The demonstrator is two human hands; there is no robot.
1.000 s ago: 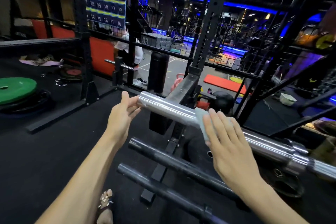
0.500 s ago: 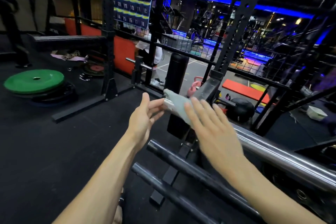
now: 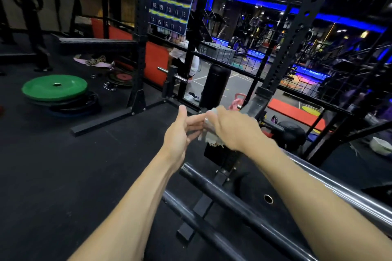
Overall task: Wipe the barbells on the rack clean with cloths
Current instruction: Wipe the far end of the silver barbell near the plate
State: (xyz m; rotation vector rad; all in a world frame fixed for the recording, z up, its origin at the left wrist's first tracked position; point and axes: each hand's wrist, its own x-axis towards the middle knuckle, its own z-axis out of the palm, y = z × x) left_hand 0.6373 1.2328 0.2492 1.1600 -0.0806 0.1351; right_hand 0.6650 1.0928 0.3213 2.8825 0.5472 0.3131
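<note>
Barbells are lying across the rack, and the chrome barbell (image 3: 339, 188) I'm working on is running from the lower right up toward the middle, its end hidden under my hands. I'm wiping the very tip of its sleeve: my right hand (image 3: 231, 128) is pressing the pale cloth (image 3: 211, 136) over the bar's end, fingers curled around cloth and steel together, with a frayed corner hanging below. My left hand (image 3: 180, 131) is sitting just beside the tip, fingers loose and mostly straight, thumb up, touching or nearly touching the end; I'm not able to tell which, and it is grasping nothing. I'm judging this stroke as reaching its limit at the bar's end. The next move is calling for a firm wrap of the cloth and a pull back along the sleeve toward me. Two dark bars (image 3: 239, 198) are waiting lower on the rack, still to be wiped.
</note>
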